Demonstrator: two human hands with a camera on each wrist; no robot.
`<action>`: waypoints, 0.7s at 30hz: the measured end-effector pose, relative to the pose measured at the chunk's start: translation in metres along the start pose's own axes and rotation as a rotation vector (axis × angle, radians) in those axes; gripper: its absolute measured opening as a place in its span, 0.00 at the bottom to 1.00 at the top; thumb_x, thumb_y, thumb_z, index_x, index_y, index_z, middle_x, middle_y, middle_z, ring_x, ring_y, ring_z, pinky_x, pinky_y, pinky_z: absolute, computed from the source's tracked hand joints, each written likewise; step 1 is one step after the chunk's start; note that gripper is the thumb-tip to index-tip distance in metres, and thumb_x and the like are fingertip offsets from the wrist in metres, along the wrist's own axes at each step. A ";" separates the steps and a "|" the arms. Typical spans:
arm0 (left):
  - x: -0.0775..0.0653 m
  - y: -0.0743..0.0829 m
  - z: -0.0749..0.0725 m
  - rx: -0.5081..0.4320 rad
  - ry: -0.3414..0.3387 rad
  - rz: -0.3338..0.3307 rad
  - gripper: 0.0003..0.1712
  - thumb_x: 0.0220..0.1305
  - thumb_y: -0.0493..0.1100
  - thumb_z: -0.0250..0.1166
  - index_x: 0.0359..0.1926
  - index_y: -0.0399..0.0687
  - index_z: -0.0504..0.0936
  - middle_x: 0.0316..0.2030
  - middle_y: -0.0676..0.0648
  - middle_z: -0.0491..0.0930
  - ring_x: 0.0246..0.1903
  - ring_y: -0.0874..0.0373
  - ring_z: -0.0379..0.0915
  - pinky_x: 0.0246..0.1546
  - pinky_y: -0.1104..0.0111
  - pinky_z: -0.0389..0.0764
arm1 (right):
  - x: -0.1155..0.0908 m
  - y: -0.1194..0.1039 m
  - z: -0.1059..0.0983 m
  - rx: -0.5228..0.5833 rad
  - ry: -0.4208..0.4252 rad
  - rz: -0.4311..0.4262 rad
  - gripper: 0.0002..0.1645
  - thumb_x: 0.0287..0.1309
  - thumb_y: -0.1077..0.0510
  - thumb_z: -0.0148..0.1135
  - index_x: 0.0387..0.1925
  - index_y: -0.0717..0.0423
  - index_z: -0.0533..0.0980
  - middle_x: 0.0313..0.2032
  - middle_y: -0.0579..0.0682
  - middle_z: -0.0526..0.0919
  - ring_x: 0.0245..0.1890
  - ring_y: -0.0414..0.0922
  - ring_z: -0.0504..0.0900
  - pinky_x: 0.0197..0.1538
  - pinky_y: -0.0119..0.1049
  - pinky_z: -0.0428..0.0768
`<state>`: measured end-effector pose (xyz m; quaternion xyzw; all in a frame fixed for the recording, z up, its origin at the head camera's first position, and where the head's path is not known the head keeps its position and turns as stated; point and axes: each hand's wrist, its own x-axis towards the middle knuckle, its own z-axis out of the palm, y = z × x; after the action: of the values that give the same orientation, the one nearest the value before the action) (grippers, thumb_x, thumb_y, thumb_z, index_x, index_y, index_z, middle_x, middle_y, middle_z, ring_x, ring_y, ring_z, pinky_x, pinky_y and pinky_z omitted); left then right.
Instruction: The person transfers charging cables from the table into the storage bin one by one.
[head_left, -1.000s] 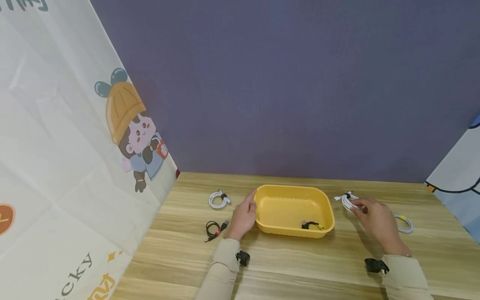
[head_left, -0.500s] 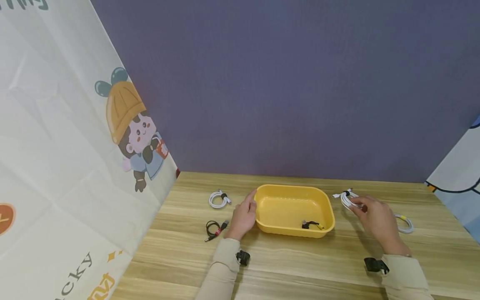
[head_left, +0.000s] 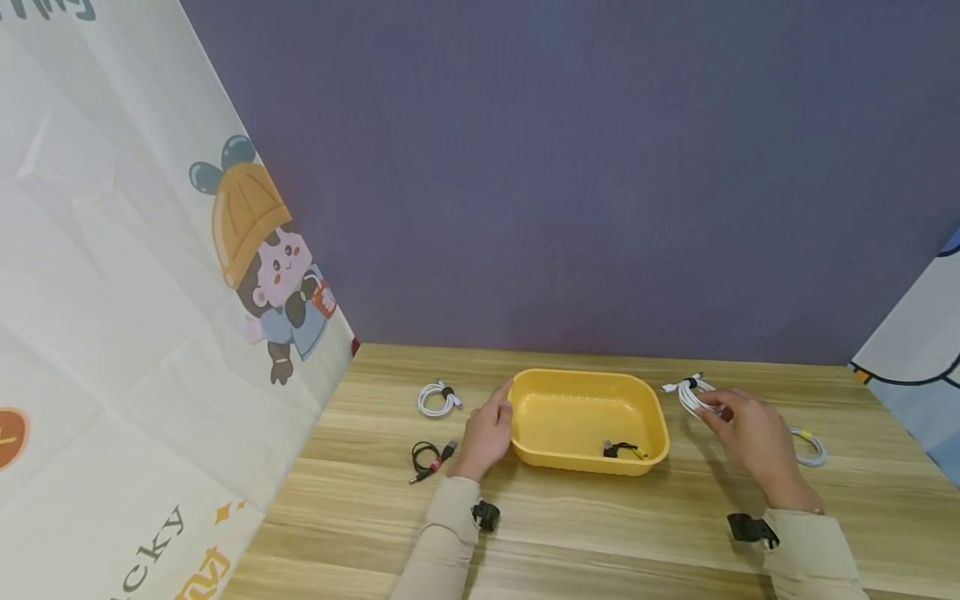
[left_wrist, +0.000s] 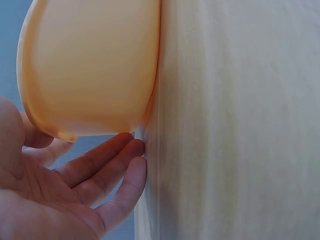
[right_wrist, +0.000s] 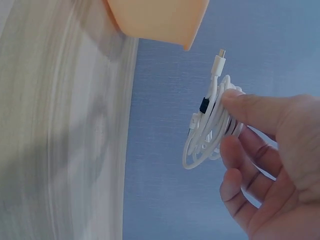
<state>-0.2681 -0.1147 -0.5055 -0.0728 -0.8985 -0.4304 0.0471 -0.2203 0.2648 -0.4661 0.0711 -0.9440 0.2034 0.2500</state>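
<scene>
A yellow plastic basket (head_left: 570, 417) sits on the table with a small black cable (head_left: 618, 451) inside. At its left end is my left hand (head_left: 487, 433); the thumb rests by the rim and the extended fingers touch the outer wall, as the left wrist view shows. To the basket's right, my right hand (head_left: 753, 442) pinches a coiled white charging cable (right_wrist: 212, 122) between thumb and fingers. That coil hangs above the table, bound by a black tie (right_wrist: 204, 105), with one plug (right_wrist: 218, 65) sticking up. The other right fingers curl loosely below it.
Left of the basket lie a coiled white cable (head_left: 435, 400) and a black USB cable (head_left: 429, 461) with a red tie. A white cable coil (head_left: 810, 448) with a yellow tie lies beyond my right hand. A dark blue panel (head_left: 585, 183) stands behind the wooden table (head_left: 585, 533).
The white cable in my right hand has shifted slightly up and to the left. My left hand and the basket have stayed in place.
</scene>
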 end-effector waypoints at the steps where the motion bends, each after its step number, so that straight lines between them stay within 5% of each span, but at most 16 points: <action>1: 0.000 0.000 0.000 -0.001 0.001 -0.001 0.27 0.81 0.47 0.45 0.76 0.63 0.66 0.62 0.43 0.82 0.47 0.45 0.82 0.53 0.47 0.80 | 0.000 -0.001 0.000 -0.002 0.000 0.001 0.12 0.56 0.62 0.74 0.43 0.61 0.87 0.28 0.51 0.83 0.21 0.38 0.69 0.22 0.31 0.63; 5: 0.000 0.000 0.000 0.004 -0.001 0.000 0.27 0.81 0.47 0.44 0.77 0.63 0.66 0.64 0.44 0.80 0.54 0.42 0.81 0.57 0.45 0.78 | 0.000 -0.004 -0.002 -0.007 -0.006 0.000 0.12 0.56 0.61 0.74 0.43 0.60 0.87 0.28 0.51 0.83 0.22 0.38 0.70 0.22 0.32 0.64; 21: -0.001 -0.001 -0.001 0.002 -0.017 -0.010 0.27 0.82 0.48 0.44 0.77 0.67 0.65 0.64 0.45 0.80 0.47 0.49 0.81 0.52 0.50 0.80 | 0.004 -0.018 0.000 -0.002 -0.006 -0.038 0.11 0.54 0.60 0.77 0.40 0.58 0.87 0.27 0.49 0.83 0.23 0.40 0.74 0.24 0.32 0.66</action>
<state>-0.2676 -0.1158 -0.5055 -0.0721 -0.8995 -0.4293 0.0375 -0.2196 0.2486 -0.4579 0.0894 -0.9433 0.1977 0.2510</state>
